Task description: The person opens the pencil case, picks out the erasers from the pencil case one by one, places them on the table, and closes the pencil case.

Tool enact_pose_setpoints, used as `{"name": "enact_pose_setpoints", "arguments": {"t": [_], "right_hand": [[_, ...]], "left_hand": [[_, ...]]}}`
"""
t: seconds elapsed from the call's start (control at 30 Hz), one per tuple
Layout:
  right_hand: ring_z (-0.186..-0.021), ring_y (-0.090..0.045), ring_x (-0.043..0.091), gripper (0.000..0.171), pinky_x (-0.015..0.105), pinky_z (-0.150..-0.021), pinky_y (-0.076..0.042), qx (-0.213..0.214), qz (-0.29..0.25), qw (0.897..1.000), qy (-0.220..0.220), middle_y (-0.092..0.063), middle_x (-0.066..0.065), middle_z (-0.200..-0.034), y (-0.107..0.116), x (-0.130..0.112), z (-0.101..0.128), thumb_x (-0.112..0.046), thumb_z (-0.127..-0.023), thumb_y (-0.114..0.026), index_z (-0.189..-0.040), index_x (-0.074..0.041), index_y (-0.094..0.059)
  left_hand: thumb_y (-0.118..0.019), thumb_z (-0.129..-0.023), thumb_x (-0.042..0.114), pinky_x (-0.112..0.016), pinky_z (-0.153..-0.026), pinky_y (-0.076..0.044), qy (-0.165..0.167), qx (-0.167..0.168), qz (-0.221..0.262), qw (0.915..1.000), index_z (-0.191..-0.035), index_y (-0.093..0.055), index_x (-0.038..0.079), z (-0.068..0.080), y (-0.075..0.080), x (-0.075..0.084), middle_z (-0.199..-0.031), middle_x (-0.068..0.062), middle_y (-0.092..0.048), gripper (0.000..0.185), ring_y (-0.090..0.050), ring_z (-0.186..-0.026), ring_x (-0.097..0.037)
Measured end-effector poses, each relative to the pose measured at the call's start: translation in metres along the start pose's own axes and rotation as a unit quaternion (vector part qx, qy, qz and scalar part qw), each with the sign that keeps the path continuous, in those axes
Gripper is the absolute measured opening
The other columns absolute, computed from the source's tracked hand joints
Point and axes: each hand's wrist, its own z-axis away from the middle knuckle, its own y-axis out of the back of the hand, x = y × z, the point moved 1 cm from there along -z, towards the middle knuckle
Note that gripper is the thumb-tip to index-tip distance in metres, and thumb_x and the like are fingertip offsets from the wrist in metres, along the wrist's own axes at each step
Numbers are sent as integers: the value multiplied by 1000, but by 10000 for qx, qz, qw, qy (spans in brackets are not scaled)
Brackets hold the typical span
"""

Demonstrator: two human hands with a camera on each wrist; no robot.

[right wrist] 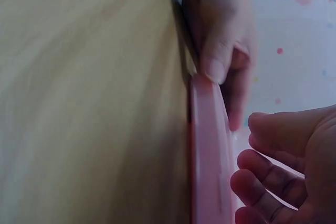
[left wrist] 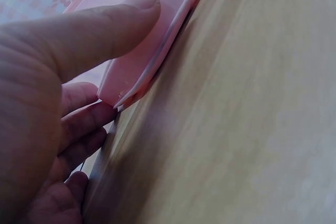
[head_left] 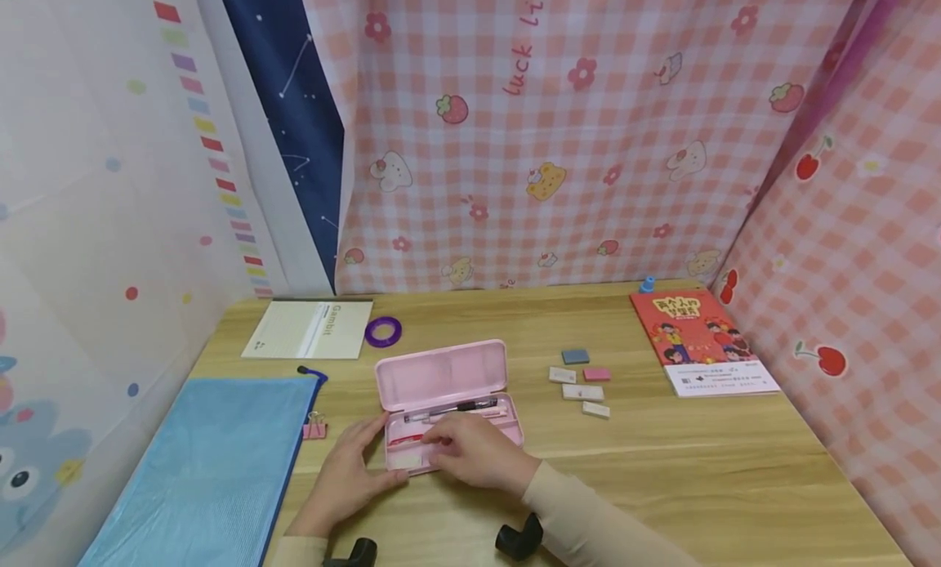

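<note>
Head view, item one: a pink pencil case (head_left: 448, 404), lid raised, lying on the wooden desk (head_left: 662, 469) near the middle of its front edge. Inside we see a black pen (head_left: 448, 407) along the back of the tray and a red-and-white item at the left end that we cannot identify.

Our left hand (head_left: 353, 469) grips the case's left front corner, thumb on top and fingers curled beneath, as the left wrist view confirms. Our right hand (head_left: 474, 451) rests over the front of the tray with fingers loosely curled; whether it pinches anything inside we cannot tell.

Item two: a pink binder clip (head_left: 314, 428) just left of the case, touching the edge of a blue zip pouch (head_left: 213, 469) that fills the front left corner.

Item three: a white Gambit notebook (head_left: 309, 328) at the back left, with a purple ring of tape (head_left: 383, 332) just beside it.

Item four: five small erasers (head_left: 581, 384) in grey, pink and white, grouped right of the case and apart from it.

Item five: a red illustrated book (head_left: 698, 342) at the back right corner, a small blue object (head_left: 647, 285) near its top edge.

Patterned cloth (head_left: 551, 134) surrounds the desk.
</note>
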Motion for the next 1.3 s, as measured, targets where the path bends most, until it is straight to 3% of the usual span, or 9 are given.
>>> {"name": "enact_pose_setpoints", "arguments": {"t": [0.13, 0.53, 0.77, 1.03, 1.3], "right_hand": [[-85, -57, 3, 27, 15, -79, -47, -66, 112, 9999, 94, -68, -6, -97, -10, -6, -5, -21, -87, -70, -112, -12, -71], [-69, -46, -1, 33, 12, -58, -38, -188, 469, 9987, 113, -55, -14, -76, -22, -16, -8, -22, -85, -71, -117, -13, -69], [-86, -56, 2, 25, 15, -74, -47, -51, 864, 9953, 431, -66, -8, -97, -26, -18, -6, -26, -87, -69, -111, -16, -71], [-82, -52, 1, 29, 15, -71, -45, -23, 792, 9967, 182, -62, -6, -95, -30, -19, -7, -29, -89, -68, -115, -15, -70], [-80, -51, 1, 19, 13, -70, -45, 186, 728, 9969, 242, -60, -9, -90, -30, -21, -10, -21, -90, -65, -106, -15, -73]], "left_hand": [[-84, -60, 56, -56, -109, -31, -109, 76, 15, 9999, -145, -44, 13, 1, 0, 0, -144, -12, -45, 103, -37, -134, -35], [-84, -61, 56, -56, -109, -31, -139, 136, 15, 9998, -144, -45, 11, 1, 1, 2, -144, -12, -46, 102, -37, -134, -34], [-84, -62, 55, -57, -109, -31, -141, 111, -7, 9998, -144, -45, 12, 1, 0, 2, -144, -13, -46, 101, -36, -134, -35], [-83, -63, 56, -56, -109, -30, -131, 67, 31, 9999, -144, -44, 10, 1, 0, 3, -144, -14, -45, 101, -36, -135, -36], [-81, -63, 59, -56, -109, -31, -66, 66, 3, 10000, -144, -45, 11, 1, 1, 4, -144, -14, -46, 101, -36, -134, -36]]}}
